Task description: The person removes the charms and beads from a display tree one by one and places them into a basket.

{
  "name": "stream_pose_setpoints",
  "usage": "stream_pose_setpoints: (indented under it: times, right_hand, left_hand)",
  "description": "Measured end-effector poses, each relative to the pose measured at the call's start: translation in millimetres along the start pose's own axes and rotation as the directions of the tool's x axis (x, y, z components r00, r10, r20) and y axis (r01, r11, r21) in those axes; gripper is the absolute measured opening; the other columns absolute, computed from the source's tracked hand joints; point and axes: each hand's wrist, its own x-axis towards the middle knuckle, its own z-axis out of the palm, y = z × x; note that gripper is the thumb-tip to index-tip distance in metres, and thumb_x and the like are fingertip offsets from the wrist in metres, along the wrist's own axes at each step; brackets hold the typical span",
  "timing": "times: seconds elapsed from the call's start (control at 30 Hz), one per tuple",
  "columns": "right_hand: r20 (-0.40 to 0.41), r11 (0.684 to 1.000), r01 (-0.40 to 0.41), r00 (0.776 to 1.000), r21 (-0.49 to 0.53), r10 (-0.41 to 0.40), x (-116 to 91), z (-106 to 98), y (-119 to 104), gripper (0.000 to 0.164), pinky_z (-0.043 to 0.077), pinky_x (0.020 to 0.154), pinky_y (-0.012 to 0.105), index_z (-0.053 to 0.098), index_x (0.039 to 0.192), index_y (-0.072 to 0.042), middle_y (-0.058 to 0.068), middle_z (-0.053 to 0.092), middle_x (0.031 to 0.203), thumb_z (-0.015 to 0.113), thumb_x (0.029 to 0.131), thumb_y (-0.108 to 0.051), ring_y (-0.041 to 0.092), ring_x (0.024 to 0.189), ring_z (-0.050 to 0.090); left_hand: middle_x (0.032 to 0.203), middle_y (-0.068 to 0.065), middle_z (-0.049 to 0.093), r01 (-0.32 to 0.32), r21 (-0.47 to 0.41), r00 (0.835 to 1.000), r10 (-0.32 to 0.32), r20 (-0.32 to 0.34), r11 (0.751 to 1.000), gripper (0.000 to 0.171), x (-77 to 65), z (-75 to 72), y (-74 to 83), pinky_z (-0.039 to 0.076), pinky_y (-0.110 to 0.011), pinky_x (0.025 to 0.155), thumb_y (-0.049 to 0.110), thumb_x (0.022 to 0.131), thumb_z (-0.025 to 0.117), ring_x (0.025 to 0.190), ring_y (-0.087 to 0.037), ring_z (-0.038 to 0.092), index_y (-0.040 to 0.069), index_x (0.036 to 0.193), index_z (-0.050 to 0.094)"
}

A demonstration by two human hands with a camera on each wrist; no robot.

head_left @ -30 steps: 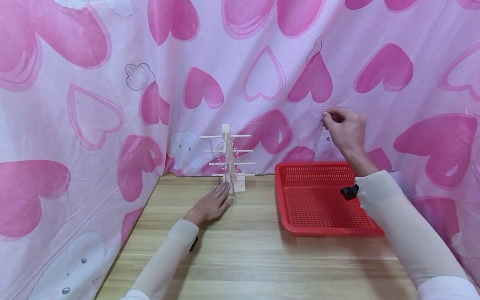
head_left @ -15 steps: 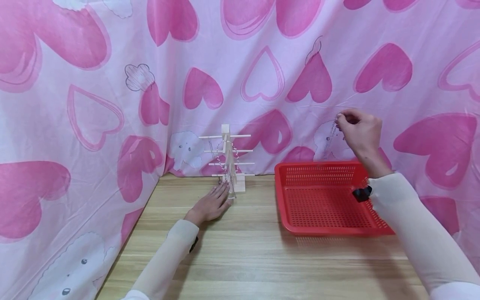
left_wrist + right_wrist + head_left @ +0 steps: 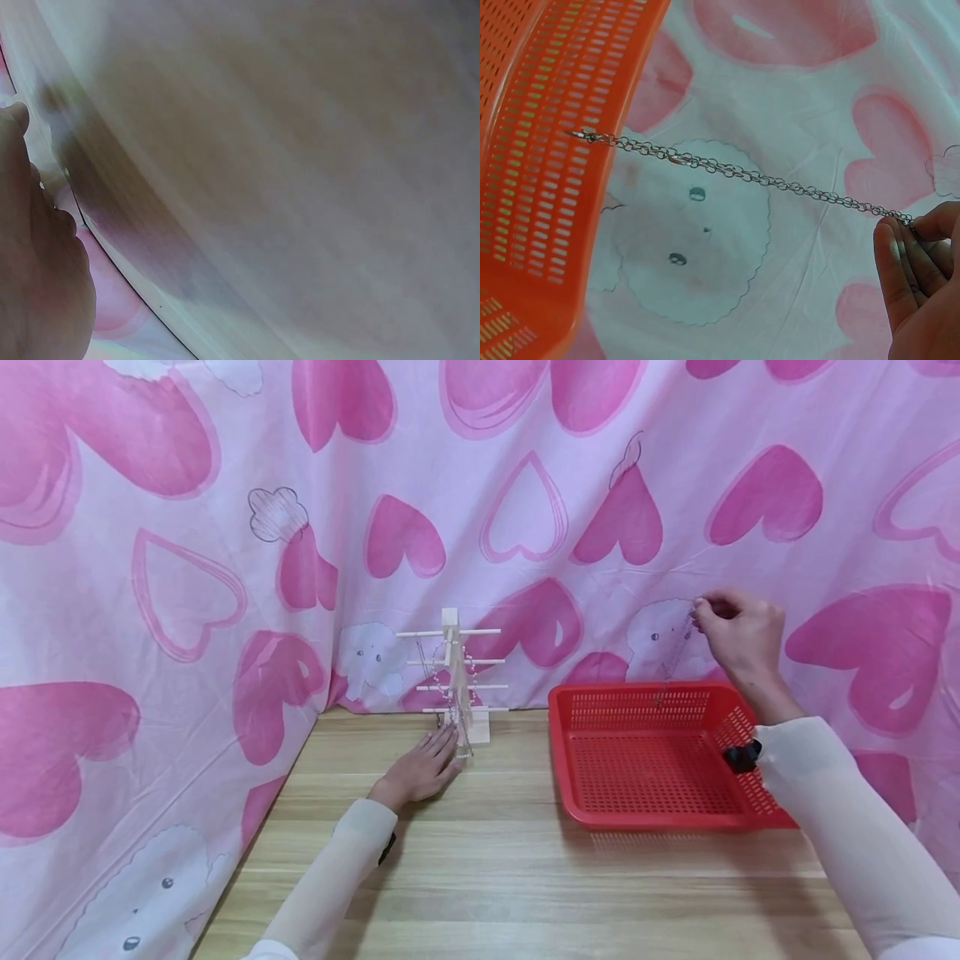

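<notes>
High over the far side of the red plastic basket (image 3: 557, 752), my right hand (image 3: 745, 631) pinches one end of a silver chain (image 3: 751, 177) between thumb and fingertips. Doubled, the chain dangles with its lower end at basket-wall height. My left hand (image 3: 422, 766) rests on the table at the foot of a wooden peg stand (image 3: 450, 617), fingers stretched against its base. Over the stand's pegs hang a beaded strand (image 3: 472, 665) and some thin chains; my fingers partly cover their lower ends. In the left wrist view only a blurred part of the left hand (image 3: 45, 277) appears.
A pale wood-grain table (image 3: 480, 877) carries the stand at the back and the basket on the right. Pink heart-patterned cloth (image 3: 600, 410) closes off the back and both sides, close behind the stand and basket.
My right hand has moved rightward and, lately, slightly down, carrying the dangling chain along above the basket. The left hand stays at the stand's base.
</notes>
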Motion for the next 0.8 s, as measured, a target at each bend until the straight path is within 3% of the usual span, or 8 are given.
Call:
stream_pose_setpoints:
  times: [0.1,0.3,0.67,0.73,0.8]
  right_hand:
    - [0.003,1.000,-0.013,1.000,-0.002,0.013,-1,-2,7,0.026,0.044,0.065,-0.001,0.084,0.110,-0.005,-0.043,0.054,0.071,0.069,0.100,-0.025,-0.021,0.065,0.057]
    - [0.027,0.998,-0.040,0.999,-0.054,0.042,-3,-7,17,0.031,0.045,0.065,-0.001,0.084,0.114,-0.007,-0.025,0.065,0.080,0.067,0.101,-0.030,-0.019,0.067,0.056]
    - [0.035,0.997,-0.047,0.998,-0.061,0.049,-11,-13,37,0.032,0.043,0.065,-0.003,0.083,0.112,-0.002,-0.044,0.050,0.069,0.067,0.101,-0.027,-0.021,0.064,0.054]
    - [0.025,0.997,-0.035,0.999,-0.074,0.037,-13,-13,41,0.029,0.042,0.064,-0.002,0.083,0.109,-0.002,-0.039,0.054,0.070,0.068,0.100,-0.025,-0.021,0.064,0.053]
    - [0.019,0.995,-0.025,0.999,-0.095,0.027,-14,-12,44,0.027,0.041,0.063,-0.002,0.084,0.107,-0.002,-0.025,0.065,0.072,0.068,0.099,-0.024,-0.021,0.063,0.051]
  left_hand:
    - [0.180,-0.014,0.006,0.002,0.001,1.000,-0.002,0.010,1.000,0.073,0.2,0.4,-0.4,0.012,-0.045,0.138,0.050,0.116,0.025,0.168,-0.031,0.007,0.003,0.170,0.009]
    - [0.180,-0.014,0.004,0.011,-0.010,1.000,-0.011,0.012,1.000,0.072,0.8,0.8,0.2,0.011,-0.044,0.138,0.049,0.116,0.026,0.168,-0.031,0.005,0.004,0.170,0.007]
    - [0.180,-0.014,0.007,0.016,-0.013,1.000,-0.016,0.009,1.000,0.073,0.6,-0.5,0.9,0.012,-0.045,0.138,0.048,0.116,0.030,0.168,-0.031,0.007,0.003,0.170,0.011]
    - [0.180,-0.015,0.009,0.020,-0.025,1.000,-0.020,0.009,0.999,0.073,-0.1,-2.2,2.1,0.013,-0.046,0.138,0.047,0.116,0.031,0.168,-0.033,0.009,0.002,0.170,0.013]
    - [0.180,-0.015,0.009,0.021,-0.023,1.000,-0.021,0.009,0.999,0.073,-0.5,-2.9,2.9,0.014,-0.046,0.138,0.048,0.115,0.031,0.168,-0.033,0.010,0.003,0.170,0.013]
